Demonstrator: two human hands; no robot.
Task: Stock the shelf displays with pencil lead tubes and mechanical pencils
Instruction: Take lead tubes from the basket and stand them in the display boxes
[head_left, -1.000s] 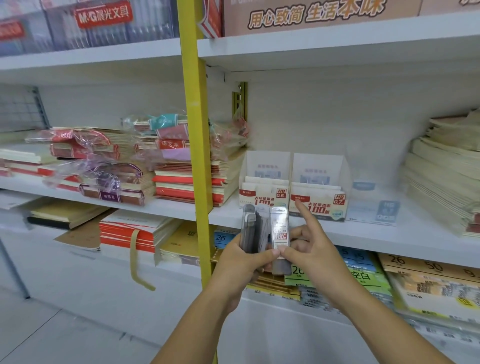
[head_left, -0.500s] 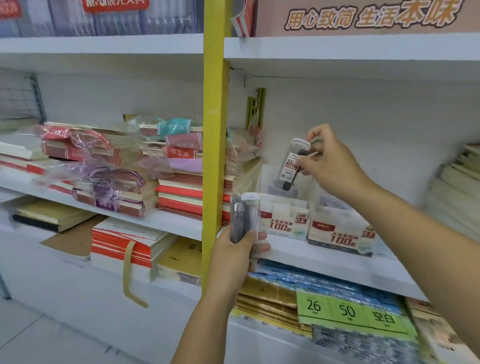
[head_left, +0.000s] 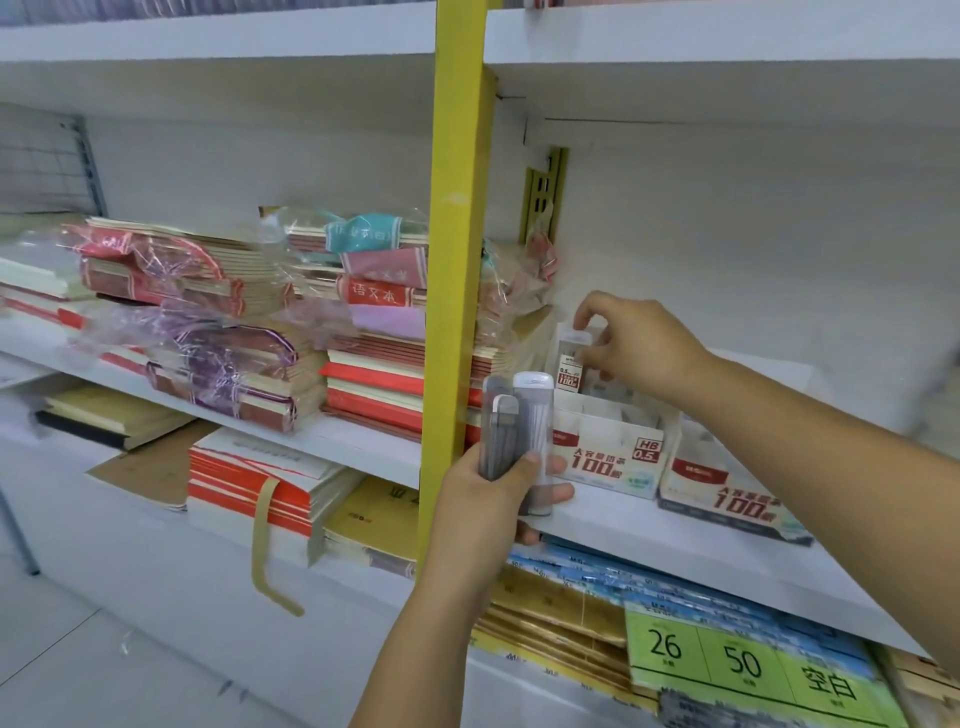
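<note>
Two white display boxes stand on the middle shelf (head_left: 675, 551): the left box (head_left: 608, 457) marked HB 0.5 and the right box (head_left: 727, 499). My right hand (head_left: 636, 345) pinches one pencil lead tube (head_left: 571, 364) by its top, upright, with its lower end inside the back of the left box. My left hand (head_left: 493, 499) grips a bundle of grey lead tubes (head_left: 519, 431) upright in front of the yellow post, just left of that box. No mechanical pencils are visible.
A yellow upright post (head_left: 457, 260) divides the shelving. Left of it lie stacks of plastic-wrapped notebooks (head_left: 218, 322) and red-edged books (head_left: 374, 384). The shelf below holds blue and yellow pads and a green divider card (head_left: 743, 660). An upper shelf board (head_left: 727, 41) hangs overhead.
My right hand took one tube from the bundle, carried it up over the left box, and has lowered it into the box. My left hand stayed near the post; the camera moved closer.
</note>
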